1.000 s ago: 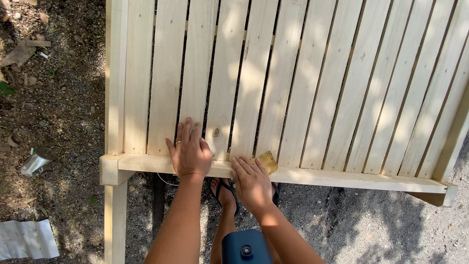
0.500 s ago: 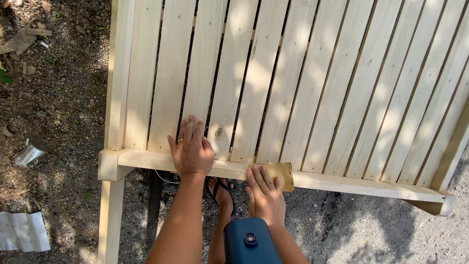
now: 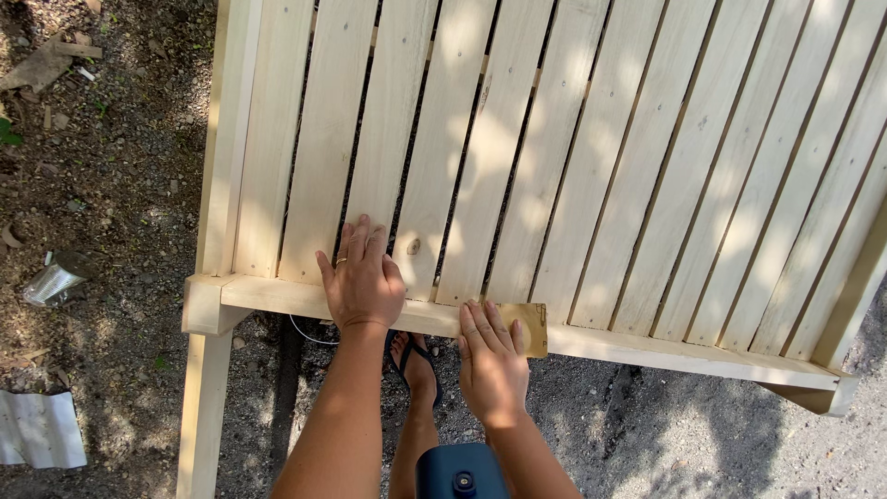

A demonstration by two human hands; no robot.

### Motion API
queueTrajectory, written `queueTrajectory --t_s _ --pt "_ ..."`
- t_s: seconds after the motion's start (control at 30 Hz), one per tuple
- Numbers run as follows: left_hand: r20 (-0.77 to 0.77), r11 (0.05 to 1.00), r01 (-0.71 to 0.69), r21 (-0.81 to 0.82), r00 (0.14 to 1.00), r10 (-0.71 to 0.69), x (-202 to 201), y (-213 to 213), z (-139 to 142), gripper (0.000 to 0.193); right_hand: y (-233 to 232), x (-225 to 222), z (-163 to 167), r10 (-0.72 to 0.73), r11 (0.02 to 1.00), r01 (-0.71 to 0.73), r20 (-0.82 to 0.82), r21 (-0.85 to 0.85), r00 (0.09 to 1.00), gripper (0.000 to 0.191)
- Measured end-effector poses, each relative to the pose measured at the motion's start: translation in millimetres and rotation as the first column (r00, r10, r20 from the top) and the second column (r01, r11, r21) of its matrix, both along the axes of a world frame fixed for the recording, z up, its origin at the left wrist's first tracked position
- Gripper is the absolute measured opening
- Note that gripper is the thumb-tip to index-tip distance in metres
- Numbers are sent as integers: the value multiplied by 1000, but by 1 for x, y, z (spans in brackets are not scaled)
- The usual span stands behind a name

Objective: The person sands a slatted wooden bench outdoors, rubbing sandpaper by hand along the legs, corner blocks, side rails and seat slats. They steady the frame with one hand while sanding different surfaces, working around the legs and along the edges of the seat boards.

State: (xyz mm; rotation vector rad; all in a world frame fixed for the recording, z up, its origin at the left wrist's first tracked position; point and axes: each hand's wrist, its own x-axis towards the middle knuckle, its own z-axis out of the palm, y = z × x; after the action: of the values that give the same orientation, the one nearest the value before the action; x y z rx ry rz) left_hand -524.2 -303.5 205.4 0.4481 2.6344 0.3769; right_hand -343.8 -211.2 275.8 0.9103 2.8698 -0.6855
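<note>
Sunlight and leaf shadows fell across a big wooden frame (image 3: 591,176) made of pale slats that ran from near to far, with thin dark gaps between them. A flat rail (image 3: 277,298) ran from left to right along the near edge of the frame, and a wooden leg (image 3: 205,407) went down from its left end to the ground. The left hand (image 3: 362,277) lay flat and open on the wood, with its palm on the rail and its fingers spread over the slats. It held nothing, and a ring showed on one finger. The right hand (image 3: 492,362) was just to the right of the left hand and a bit nearer. Its fingers were straight and pressed down on a small piece of yellow-brown sandpaper (image 3: 532,327), which lay on the near rail. The hand was pressing on the paper, not closed around it, and the right part of the paper stuck out past the fingertips. The two hands were near each other but did not touch. Under the frame, between the two arms, a foot in a dark flip-flop (image 3: 416,362) stood on the gravel ground (image 3: 647,434). A dark blue round thing (image 3: 460,473) showed at the near edge, and I could not tell what it was. Far off to the left, a shiny metal can (image 3: 55,277) lay on the dirt, and a pale flat sheet (image 3: 39,429) lay nearer.
</note>
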Motion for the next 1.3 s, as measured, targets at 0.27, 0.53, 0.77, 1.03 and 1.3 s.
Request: queueTrajectory --t_s 0.27,0.53,0.77,1.03,1.3 --pt "10 1000 5 -28 1000 -4 0 0 0 51 3 -1 -5 48 999 -48 -29 -1 998 40" --pt "-18 1000 6 -15 1000 -7 0 0 0 51 4 7 -6 33 998 -31 35 -54 999 38" --pt "3 1000 9 -25 1000 -9 0 0 0 52 -2 5 -15 32 998 -30 40 -56 999 40" --pt "-10 1000 12 -23 1000 -12 -1 1 1 52 -1 -1 0 75 996 -77 -59 -32 995 42" --pt "45 1000 -8 -30 999 10 0 -1 1 51 20 3 -20 134 978 -142 -62 -151 989 29"
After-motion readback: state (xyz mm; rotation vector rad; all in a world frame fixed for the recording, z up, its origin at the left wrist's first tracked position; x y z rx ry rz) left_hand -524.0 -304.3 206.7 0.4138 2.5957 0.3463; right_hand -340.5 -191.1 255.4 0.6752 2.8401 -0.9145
